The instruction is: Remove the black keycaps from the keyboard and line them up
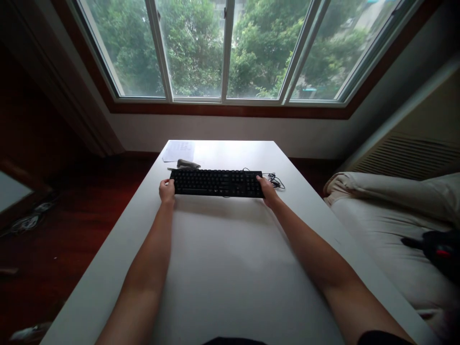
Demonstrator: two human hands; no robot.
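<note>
A black computer keyboard (217, 183) is held level above the white table, its keys facing me. My left hand (167, 190) grips its left end, with the fingers partly hidden behind it. At the right end, my right hand (268, 188) is closed round the edge with the thumb on top. A thin black cable (276, 181) lies in loose coils on the table just beyond my right hand. Behind the keyboard's left part rests a greyish object (187, 164) whose kind I cannot make out.
The white table (230, 268) stretches toward a window (224, 52). Printed paper (178, 151) lies at its far left corner. To the right stands a bed or couch with a pale cover (381, 225) and a black object (440, 249) on it. Cables (28, 223) lie on the dark red floor (89, 215).
</note>
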